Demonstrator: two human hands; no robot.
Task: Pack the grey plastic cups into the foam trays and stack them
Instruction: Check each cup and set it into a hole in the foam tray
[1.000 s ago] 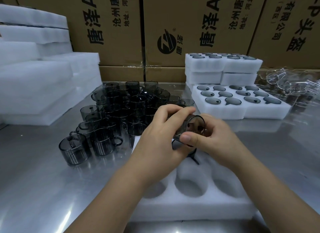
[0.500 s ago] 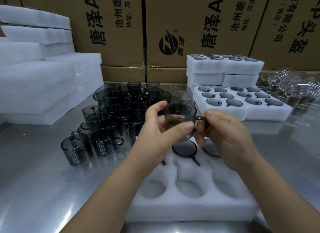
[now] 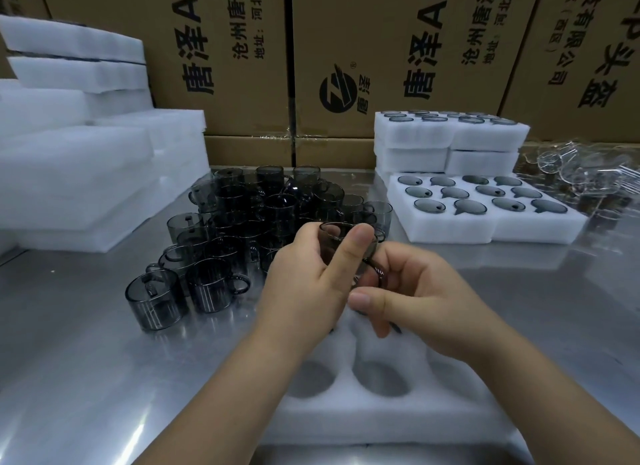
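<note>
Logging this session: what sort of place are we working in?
Likely a factory packing station: a steel table crowded with loose grey plastic cups, filled foam trays stacked beside them, and printed shipping cartons behind.

Covered by the left hand and the right hand: lower wall of the smoky grey see-through plastic cup and far pockets of the near white foam tray; cannot tell what sits in them. Unclear, through blur: grip of right fingers on the handle. Cut by top edge: print on brown cardboard boxes. Too blurred to count: clear plastic pieces at right
</note>
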